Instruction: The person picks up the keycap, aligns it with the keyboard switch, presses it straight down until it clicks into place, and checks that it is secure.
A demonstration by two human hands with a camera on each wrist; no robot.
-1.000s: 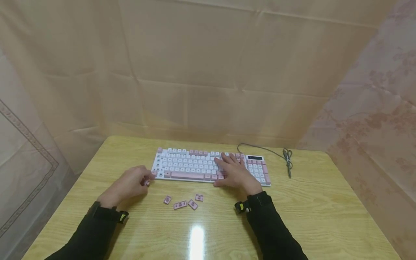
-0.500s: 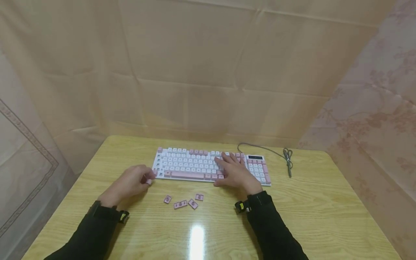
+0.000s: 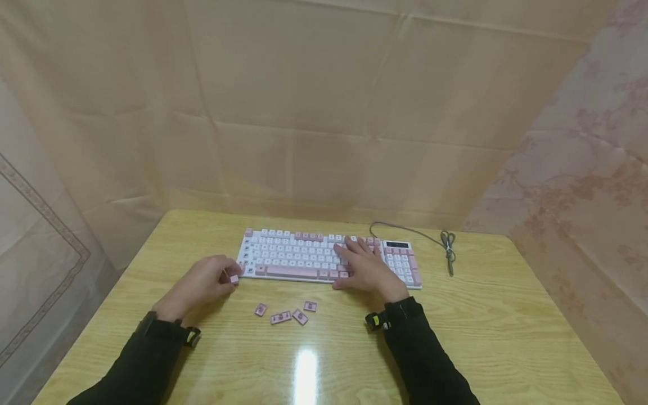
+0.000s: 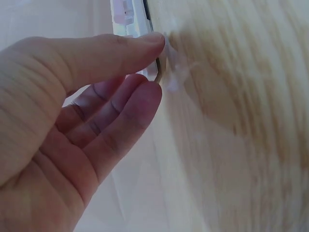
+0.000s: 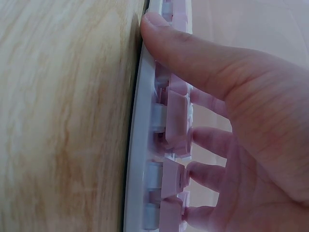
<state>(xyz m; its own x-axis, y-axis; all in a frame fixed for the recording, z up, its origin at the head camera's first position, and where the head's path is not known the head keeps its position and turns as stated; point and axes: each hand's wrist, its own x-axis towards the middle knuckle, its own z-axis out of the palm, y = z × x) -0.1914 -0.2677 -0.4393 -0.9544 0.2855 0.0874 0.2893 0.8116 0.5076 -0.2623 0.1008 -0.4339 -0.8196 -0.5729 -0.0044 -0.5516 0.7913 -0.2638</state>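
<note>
A white and pink keyboard (image 3: 291, 273) lies on the wooden table, with several spots along its left side showing no keycap. Beside its front left corner, my left hand (image 3: 199, 284) pinches a small pink keycap (image 3: 234, 279) between thumb and fingers. In the left wrist view, the thumb (image 4: 140, 46) lies in front of the keyboard's corner and the keycap is hidden. My right hand (image 3: 367, 273) rests spread over the right part of the keys. Its fingers (image 5: 207, 137) touch the pink keys, and its thumb (image 5: 169, 36) lies across the front edge.
Several loose pink keycaps, among them a longer one (image 3: 280, 318), lie upside down in front of the keyboard. A bundled grey cable (image 3: 448, 247) runs from the keyboard's back to the right. A beige cloth (image 3: 314, 140) hangs behind the table.
The keycap in my left hand has turned and shifted slightly up and right within the fingers. My right hand and the loose keycaps have stayed in place.
</note>
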